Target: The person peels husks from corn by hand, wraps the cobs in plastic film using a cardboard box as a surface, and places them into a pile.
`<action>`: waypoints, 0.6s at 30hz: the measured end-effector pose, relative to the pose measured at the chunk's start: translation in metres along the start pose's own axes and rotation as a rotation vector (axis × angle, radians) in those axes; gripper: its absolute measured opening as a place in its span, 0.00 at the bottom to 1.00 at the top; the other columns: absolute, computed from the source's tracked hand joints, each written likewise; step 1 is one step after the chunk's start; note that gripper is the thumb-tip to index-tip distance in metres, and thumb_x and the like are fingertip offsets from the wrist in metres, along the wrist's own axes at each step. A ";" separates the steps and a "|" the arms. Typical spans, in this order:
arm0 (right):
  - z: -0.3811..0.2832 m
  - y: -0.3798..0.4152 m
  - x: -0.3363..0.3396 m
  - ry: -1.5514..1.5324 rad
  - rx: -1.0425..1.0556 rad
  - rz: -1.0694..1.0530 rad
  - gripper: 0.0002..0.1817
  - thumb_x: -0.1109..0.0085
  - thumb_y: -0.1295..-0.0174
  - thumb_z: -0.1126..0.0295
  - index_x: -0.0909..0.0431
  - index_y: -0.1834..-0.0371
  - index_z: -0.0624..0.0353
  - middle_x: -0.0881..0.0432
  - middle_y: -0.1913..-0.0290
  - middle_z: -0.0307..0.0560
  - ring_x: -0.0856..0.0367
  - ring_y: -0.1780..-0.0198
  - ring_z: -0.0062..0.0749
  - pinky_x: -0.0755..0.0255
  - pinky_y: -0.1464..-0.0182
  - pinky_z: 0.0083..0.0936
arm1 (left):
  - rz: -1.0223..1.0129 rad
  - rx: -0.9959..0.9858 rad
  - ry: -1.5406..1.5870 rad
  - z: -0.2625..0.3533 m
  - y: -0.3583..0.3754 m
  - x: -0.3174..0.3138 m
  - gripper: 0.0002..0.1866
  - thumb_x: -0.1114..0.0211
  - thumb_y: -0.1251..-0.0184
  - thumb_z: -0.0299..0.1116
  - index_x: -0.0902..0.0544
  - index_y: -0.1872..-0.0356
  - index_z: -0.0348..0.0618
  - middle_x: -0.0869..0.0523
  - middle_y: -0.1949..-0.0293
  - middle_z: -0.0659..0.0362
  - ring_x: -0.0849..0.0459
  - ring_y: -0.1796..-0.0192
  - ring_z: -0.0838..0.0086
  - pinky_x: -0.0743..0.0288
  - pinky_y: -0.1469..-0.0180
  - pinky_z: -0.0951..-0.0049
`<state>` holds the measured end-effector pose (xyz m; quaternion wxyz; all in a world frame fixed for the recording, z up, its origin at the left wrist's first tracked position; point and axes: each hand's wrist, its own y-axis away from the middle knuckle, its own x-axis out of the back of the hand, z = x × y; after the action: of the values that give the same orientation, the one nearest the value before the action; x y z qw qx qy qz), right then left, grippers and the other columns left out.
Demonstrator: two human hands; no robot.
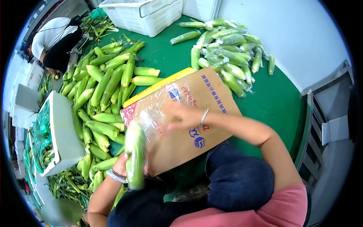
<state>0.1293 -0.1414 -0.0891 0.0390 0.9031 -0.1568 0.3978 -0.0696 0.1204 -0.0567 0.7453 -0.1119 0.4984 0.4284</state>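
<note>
My left hand [121, 165] is wrapped around an ear of corn [135, 157] in its green husk, which stands nearly upright at the near left edge of a cardboard box. Clear plastic film covers this ear. Over the brown cling wrap box [177, 142] hovers my right hand [183, 115], blurred by motion, its fingers stretched out and apart with nothing visible in them. Shiny clear film [157, 100] lies across the box's upper left part. The box rests tilted near my knees, with a yellow edge [159, 87] along its far side.
To the left lies a large heap of unwrapped corn [109, 87]; a pile of wrapped corn [230, 49] is at the back right. A white crate [145, 17] stands behind. A white foam box [64, 132] is left. Another person [56, 41] bends over at the far left.
</note>
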 end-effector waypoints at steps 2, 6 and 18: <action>-0.063 -0.004 -0.018 -0.645 -0.056 -0.087 0.37 0.40 0.43 0.50 0.39 0.38 0.65 0.33 0.42 0.60 0.35 0.40 0.46 0.36 0.42 0.33 | 0.331 -0.309 -0.170 0.005 -0.025 -0.036 0.38 0.35 0.48 0.50 0.38 0.39 0.40 0.25 0.52 0.49 0.23 0.52 0.60 0.25 0.50 0.61; -0.107 -0.010 -0.025 -1.650 -0.303 -0.171 0.27 0.36 0.44 0.60 0.33 0.48 0.63 0.21 0.62 0.51 0.20 0.63 0.33 0.26 0.63 0.25 | 0.394 -0.669 -0.157 0.018 -0.067 -0.076 0.34 0.40 0.43 0.41 0.41 0.36 0.41 0.26 0.49 0.49 0.25 0.48 0.61 0.28 0.44 0.61; -0.079 0.008 0.048 0.832 0.445 0.445 0.13 0.46 0.54 0.69 0.22 0.63 0.51 0.20 0.67 0.42 0.23 0.73 0.32 0.31 0.72 0.27 | 0.377 -0.126 -1.067 -0.001 -0.098 -0.012 0.10 0.39 0.37 0.35 0.24 0.65 0.38 0.20 0.69 0.55 0.24 0.70 0.77 0.28 0.68 0.76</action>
<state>0.1013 -0.1459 -0.0004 -0.1803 0.5997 -0.2279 0.7456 0.0017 0.0543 -0.0721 0.7966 0.1666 0.0378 0.5799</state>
